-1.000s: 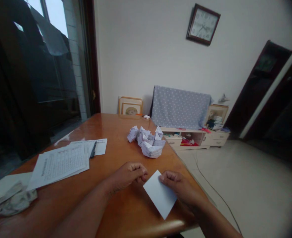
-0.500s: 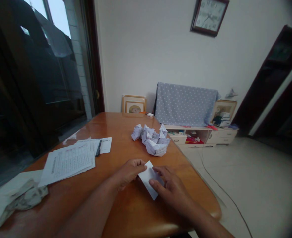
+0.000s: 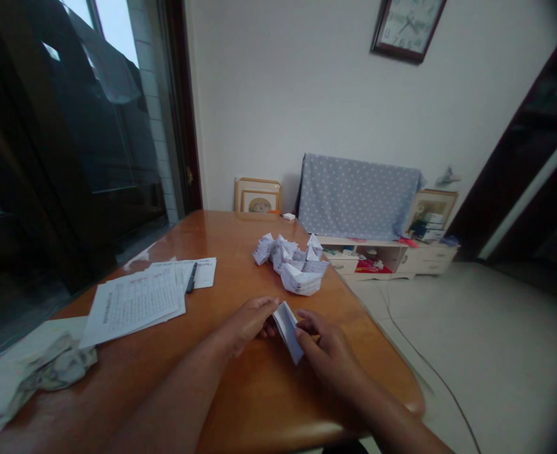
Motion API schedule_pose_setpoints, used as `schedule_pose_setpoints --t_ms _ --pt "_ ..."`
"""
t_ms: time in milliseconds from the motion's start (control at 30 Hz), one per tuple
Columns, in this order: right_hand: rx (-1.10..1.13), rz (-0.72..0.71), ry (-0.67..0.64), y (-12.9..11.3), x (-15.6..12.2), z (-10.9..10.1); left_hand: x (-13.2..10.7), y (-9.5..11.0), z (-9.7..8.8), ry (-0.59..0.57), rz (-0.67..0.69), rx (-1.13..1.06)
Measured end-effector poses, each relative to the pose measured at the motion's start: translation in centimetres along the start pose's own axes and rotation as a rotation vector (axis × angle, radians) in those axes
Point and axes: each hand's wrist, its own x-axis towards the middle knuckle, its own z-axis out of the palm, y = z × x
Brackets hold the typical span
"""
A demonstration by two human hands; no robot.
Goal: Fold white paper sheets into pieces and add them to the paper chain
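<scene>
Between my two hands is a small folded piece of white paper, tilted up off the table with its layers parted along one long side. My left hand pinches its upper left edge between thumb and fingers. On the other side, my right hand grips the right edge, thumb toward me. Just beyond my hands stands a cluster of folded paper boats, some with printed lines on them.
On the left of the wooden table lie printed sheets with a black pen on them. A crumpled cloth is at the near left. The table's rounded right edge borders the floor, where a cable runs.
The folded paper has gone from lying flat-faced to tilted and slightly opened. My right hand's fingers have moved from over its face to its right edge.
</scene>
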Motion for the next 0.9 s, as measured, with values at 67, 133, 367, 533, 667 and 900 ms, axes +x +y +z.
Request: schedule_pose_setpoints --t_ms 67,133,367,533,667,900 --pt "0.053 0.016 0.023 -0.1 0.4 -0.3 -0.1 0.3 0.0 0.028 -0.015 0.019" --pt "0.12 0.048 0.065 0.0 0.8 -0.6 -0.2 0.5 0.0 0.068 -0.019 0.043" --pt "0.355 0.304 0.054 2.5 1.2 -1.1 0.6 -1.0 -1.3 0.136 0.043 0.251" --pt "0.101 0.287 0.054 3.6 0.5 -1.4 0.0 -1.0 -1.4 0.22 0.252 0.893" --pt "-0.006 0.27 0.012 4.0 0.5 -1.7 -1.2 0.1 -0.1 0.148 0.363 1.116" --pt "0.054 0.343 -0.091 4.0 1.5 -2.8 -1.1 -0.4 1.0 0.062 0.431 1.123"
